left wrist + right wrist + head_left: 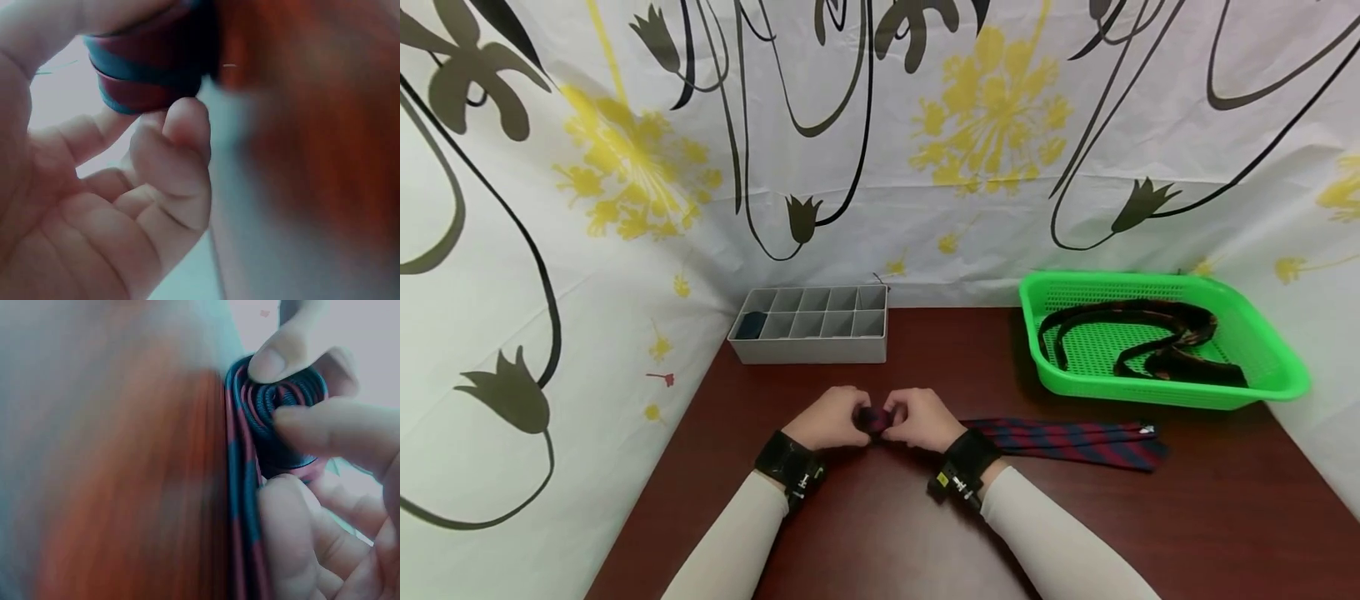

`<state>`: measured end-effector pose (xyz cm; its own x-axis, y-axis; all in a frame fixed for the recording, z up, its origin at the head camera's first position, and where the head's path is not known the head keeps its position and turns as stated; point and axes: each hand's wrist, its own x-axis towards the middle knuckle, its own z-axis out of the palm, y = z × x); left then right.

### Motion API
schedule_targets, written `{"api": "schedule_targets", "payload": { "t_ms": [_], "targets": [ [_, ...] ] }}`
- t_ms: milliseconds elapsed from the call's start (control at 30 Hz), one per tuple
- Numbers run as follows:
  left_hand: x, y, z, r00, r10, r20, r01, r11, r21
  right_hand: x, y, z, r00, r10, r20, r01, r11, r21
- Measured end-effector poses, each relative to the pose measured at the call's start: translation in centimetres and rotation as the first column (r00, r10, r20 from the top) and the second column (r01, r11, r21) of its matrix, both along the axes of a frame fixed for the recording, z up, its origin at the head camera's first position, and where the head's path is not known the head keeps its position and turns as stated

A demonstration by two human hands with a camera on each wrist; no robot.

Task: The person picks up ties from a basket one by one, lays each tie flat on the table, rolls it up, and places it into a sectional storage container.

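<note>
Both hands meet at the middle of the dark red table, just in front of the grey divided organizer. The left hand and the right hand are together, each with fingers curled round the rolled end of a striped tie, red with blue bands. In the right wrist view the roll shows as a tight spiral, pinched by a thumb and fingertips at its rim; the left wrist view shows the same coil held above curled fingers, though that picture is close and blurred, so which digits press it is hard to tell.

The unrolled length of the tie lies flat on the table, running from the hands away to the right of the organizer, toward the green basket. It ends near the basket's front edge, not touching it.

The green basket stands well to the right of the organizer, at the back of the table. Inside it lies a dark tie, loosely looped. The organizer sits against the flowered curtain; one dark item fills its front left compartment. Both wrists wear black straps.
</note>
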<state>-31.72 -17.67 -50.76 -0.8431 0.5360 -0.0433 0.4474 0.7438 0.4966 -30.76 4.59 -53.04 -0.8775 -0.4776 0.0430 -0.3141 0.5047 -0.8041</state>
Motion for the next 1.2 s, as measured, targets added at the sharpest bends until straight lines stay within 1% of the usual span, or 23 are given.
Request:
{"api": "schedule_targets", "payload": {
  "t_ms": [100, 200, 300, 400, 500, 567, 667, 733, 867, 933, 1033, 1100, 1200],
  "targets": [
    [0.0, 0.0, -0.6, 0.999, -0.006, -0.037, 0.006, 1.000, 0.021, -0.2, 0.4, -0.1, 1.000, -0.006, 0.000, 0.006, 1.000, 0.015],
    [0.0, 0.1, -0.9, 0.998, -0.005, -0.062, 0.006, 1.000, 0.012, -0.4, 0.4, -0.2, 0.999, 0.021, -0.029, -0.020, 1.000, 0.018],
    [0.1, 0.1, -1.0, 0.998, -0.002, -0.059, 0.001, 1.000, -0.010, -0.4, 0.3, -0.3, 0.996, 0.040, -0.084, -0.037, 0.999, 0.028],
    [0.1, 0.0, -1.1, 0.999, -0.011, -0.050, 0.009, 1.000, -0.026, -0.3, 0.2, -0.3, 0.992, 0.029, -0.124, -0.021, 0.997, 0.070],
    [0.1, 0.0, -1.2, 0.998, -0.035, -0.054, 0.034, 0.999, -0.015, -0.1, 0.3, -0.3, 0.991, 0.017, -0.135, 0.000, 0.993, 0.121],
    [0.1, 0.1, -1.2, 0.997, -0.048, -0.064, 0.049, 0.999, 0.004, 0.0, 0.3, -0.2, 0.989, 0.029, -0.145, -0.008, 0.990, 0.144],
    [0.2, 0.2, -1.1, 0.994, -0.050, -0.095, 0.052, 0.999, 0.017, 0.1, 0.3, 0.1, 0.984, 0.055, -0.167, -0.032, 0.990, 0.137],
    [0.2, 0.3, -1.1, 0.993, -0.049, -0.104, 0.050, 0.999, 0.014, 0.3, 0.2, 0.4, 0.982, 0.057, -0.178, -0.035, 0.992, 0.122],
    [0.3, 0.4, -1.0, 0.995, -0.058, -0.081, 0.058, 0.998, -0.006, 0.5, 0.4, 0.7, 0.986, 0.008, -0.168, 0.013, 0.992, 0.125],
    [0.2, 0.5, -1.1, 0.995, -0.074, -0.070, 0.075, 0.997, 0.009, 0.4, 0.7, 0.6, 0.987, -0.015, -0.160, 0.039, 0.988, 0.150],
    [-0.1, 0.5, -1.3, 0.993, -0.094, -0.073, 0.097, 0.995, 0.034, 0.3, 1.0, 0.7, 0.988, -0.031, -0.151, 0.058, 0.982, 0.181],
    [-0.3, 0.5, -1.3, 0.992, -0.086, -0.090, 0.090, 0.995, 0.049, 0.3, 1.0, 0.7, 0.987, -0.029, -0.156, 0.057, 0.982, 0.181],
    [-0.4, 0.3, -1.0, 0.993, -0.053, -0.107, 0.058, 0.997, 0.049, 0.5, 0.8, 0.8, 0.987, -0.015, -0.161, 0.040, 0.988, 0.150]
  ]
}}
